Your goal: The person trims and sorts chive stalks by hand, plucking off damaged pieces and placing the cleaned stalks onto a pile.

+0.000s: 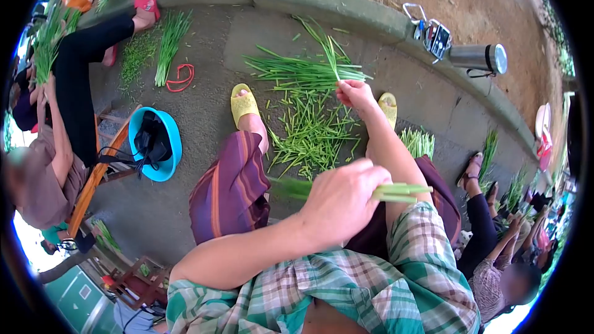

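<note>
My left hand (346, 198) is in front of my body, closed around a bunch of green stalks (402, 192) whose pale cut ends stick out to the right. Their other ends look blurred at the left. Farther forward, my right hand (356, 94) pinches a few long, thin green stalks (331, 55) near their lower ends. It is just over the right end of a loose pile of long green stalks (288, 69) on the ground. Between my feet lies a heap of short cut green pieces (315, 133). A bundle of stalks (417, 143) is near my right foot.
A blue basin (176, 148) with a black bag (151, 138) is at the left. Beyond it lie more stalks (170, 46) and a red cord (180, 78). On the curb (328, 9) are a steel flask (473, 57) and small metal items (438, 38). Other people sit on both sides.
</note>
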Tool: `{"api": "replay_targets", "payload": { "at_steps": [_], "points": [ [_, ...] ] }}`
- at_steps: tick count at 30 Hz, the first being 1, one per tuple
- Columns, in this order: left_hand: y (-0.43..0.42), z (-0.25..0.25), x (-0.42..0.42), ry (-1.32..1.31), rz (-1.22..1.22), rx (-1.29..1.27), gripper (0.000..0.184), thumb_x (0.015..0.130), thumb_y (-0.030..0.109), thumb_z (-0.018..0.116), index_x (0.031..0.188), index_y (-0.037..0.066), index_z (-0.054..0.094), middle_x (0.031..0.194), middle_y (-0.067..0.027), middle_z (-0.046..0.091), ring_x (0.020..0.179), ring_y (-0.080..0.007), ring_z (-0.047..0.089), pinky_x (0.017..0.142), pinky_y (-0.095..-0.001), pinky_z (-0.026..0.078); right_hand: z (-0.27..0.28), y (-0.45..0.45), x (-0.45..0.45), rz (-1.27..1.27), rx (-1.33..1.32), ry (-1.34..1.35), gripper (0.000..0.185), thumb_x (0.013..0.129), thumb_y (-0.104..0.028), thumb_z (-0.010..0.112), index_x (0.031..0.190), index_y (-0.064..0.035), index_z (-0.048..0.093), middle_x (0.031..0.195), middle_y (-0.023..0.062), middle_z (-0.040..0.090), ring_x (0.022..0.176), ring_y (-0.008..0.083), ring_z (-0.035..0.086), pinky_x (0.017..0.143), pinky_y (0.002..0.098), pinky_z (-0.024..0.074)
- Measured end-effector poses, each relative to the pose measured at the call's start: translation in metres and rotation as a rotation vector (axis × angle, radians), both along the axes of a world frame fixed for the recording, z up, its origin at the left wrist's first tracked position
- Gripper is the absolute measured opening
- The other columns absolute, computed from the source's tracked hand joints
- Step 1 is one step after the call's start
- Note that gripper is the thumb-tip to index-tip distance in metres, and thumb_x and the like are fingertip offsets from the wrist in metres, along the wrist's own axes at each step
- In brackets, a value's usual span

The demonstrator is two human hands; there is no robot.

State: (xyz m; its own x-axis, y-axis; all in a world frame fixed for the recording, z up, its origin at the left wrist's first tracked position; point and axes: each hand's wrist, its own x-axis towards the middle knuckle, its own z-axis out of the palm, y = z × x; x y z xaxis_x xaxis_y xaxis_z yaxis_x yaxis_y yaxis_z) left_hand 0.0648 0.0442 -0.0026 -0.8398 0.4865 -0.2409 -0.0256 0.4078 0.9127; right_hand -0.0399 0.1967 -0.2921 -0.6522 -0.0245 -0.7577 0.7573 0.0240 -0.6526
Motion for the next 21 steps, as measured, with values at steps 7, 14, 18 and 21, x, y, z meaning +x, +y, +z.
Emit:
{"api": "replay_targets", "payload": {
  "at_steps": [7, 14, 18, 21],
  "points": [
    [-0.014, -0.005, -0.029, 0.631, 0.243, -0.335, 0.015, 0.080, 0.004, 0.061, 0.095, 0.005, 0.064, 0.086, -0.0092, 0.056, 0.063, -0.0270, 0.065, 0.056, -0.0378, 0.053, 0.150, -0.019, -0.014, 0.139, -0.146, 0.180, 0.024, 0.096, -0.026, 0.061, 0.104, -0.0039, 0.068, 0.083, 0.0002, 0.066, 0.074, 0.0074, 0.062, 0.065, 0.0219, 0.0529],
    [-0.032, 0.014, -0.056, 0.805, 0.407, -0.348, 0.024, 0.079, 0.003, 0.061, 0.103, 0.005, 0.065, 0.093, -0.0084, 0.055, 0.072, -0.0253, 0.067, 0.059, -0.0368, 0.055, 0.295, -0.010, 0.016, 0.209, -0.077, 0.326, 0.028, 0.096, -0.026, 0.060, 0.106, -0.0004, 0.067, 0.090, 0.0033, 0.068, 0.069, 0.0101, 0.063, 0.064, 0.0228, 0.0532],
    [-0.034, 0.019, -0.055, 0.866, 0.321, -0.251, 0.026, 0.078, 0.000, 0.061, 0.103, 0.006, 0.066, 0.100, -0.0072, 0.057, 0.078, -0.0241, 0.067, 0.063, -0.0352, 0.056, 0.331, -0.002, 0.038, 0.207, -0.077, 0.286, 0.033, 0.097, -0.029, 0.059, 0.107, 0.0006, 0.066, 0.089, 0.0034, 0.068, 0.067, 0.0098, 0.062, 0.064, 0.0238, 0.0552],
    [-0.036, 0.016, -0.059, 0.782, 0.356, -0.177, 0.025, 0.077, 0.001, 0.066, 0.100, 0.008, 0.070, 0.094, -0.0072, 0.061, 0.078, -0.0250, 0.067, 0.067, -0.0347, 0.055, 0.328, 0.005, 0.037, 0.101, -0.263, 0.330, 0.060, 0.101, -0.051, 0.040, 0.109, 0.0018, 0.066, 0.082, 0.0021, 0.065, 0.064, 0.0093, 0.059, 0.067, 0.0266, 0.0560]
  ]
}}
